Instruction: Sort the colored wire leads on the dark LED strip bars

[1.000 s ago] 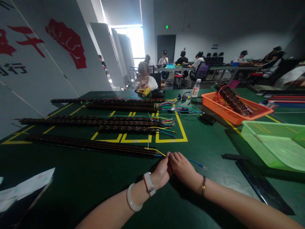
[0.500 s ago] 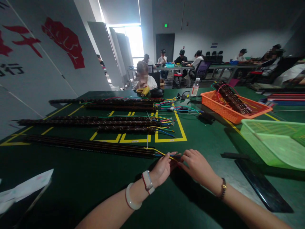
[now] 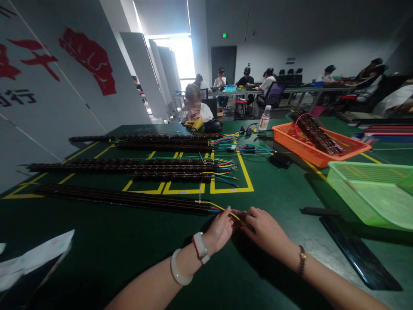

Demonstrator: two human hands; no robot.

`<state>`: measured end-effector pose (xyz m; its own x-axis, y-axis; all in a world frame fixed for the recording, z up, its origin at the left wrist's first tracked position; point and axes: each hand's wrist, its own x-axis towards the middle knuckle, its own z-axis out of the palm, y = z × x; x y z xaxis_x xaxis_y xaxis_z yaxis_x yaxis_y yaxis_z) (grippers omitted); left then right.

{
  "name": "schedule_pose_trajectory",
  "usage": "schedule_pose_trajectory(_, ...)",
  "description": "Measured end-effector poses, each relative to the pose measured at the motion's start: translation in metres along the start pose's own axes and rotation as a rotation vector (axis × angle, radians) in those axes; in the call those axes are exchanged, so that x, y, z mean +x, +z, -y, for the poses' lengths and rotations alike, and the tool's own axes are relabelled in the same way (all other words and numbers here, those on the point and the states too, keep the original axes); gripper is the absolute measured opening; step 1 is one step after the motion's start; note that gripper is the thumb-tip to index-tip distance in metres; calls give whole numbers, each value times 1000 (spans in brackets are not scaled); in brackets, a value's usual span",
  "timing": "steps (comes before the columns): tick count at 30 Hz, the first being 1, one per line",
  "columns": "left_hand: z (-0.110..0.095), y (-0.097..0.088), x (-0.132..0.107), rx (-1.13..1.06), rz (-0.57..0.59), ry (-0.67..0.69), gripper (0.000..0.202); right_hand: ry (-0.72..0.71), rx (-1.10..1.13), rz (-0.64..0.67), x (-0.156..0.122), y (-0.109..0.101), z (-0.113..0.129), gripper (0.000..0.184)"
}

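The nearest long dark bundle lies across the green table, and coloured wires come out of its right end. My left hand is closed around these wires, with a yellow wire running over its fingers. Close against it, my right hand pinches the wire ends by the yellow tip; the fingers hide most of what is between them. A white cable tie stands up from the bundle near its wired end.
More dark bundles with loose wire ends lie behind, over yellow tape outlines. At right are an orange basket, a green basket and a shiny black slab. A bottle stands farther back; a person sits opposite.
My right hand has shifted slightly down, its fingers more curled at the wire ends. My left hand stays at nearly the same spot on the wires.
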<state>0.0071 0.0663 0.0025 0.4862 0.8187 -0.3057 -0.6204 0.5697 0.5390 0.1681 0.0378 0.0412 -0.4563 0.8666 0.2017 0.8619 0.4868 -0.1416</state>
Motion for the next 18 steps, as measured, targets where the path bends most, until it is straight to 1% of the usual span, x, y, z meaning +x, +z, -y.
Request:
schedule_pose_trajectory(5, -2, 7, -5, 24, 39, 12, 36, 53, -20, -53, 6, -15, -13, 16)
schedule_pose_trajectory(9, 1, 7, -5, 29, -35, 45, 33, 68, -99, -108, 21, -18, -26, 19)
schedule_pose_trajectory(13, 4, 6, -5, 33, -92, 62, 33, 82, -175, -123, 38, -8, -38, 18)
schedule_pose_trajectory(18, 5, 6, -7, 9, -183, 125, 30, 85, -161, -136, 47, 16, -47, 20)
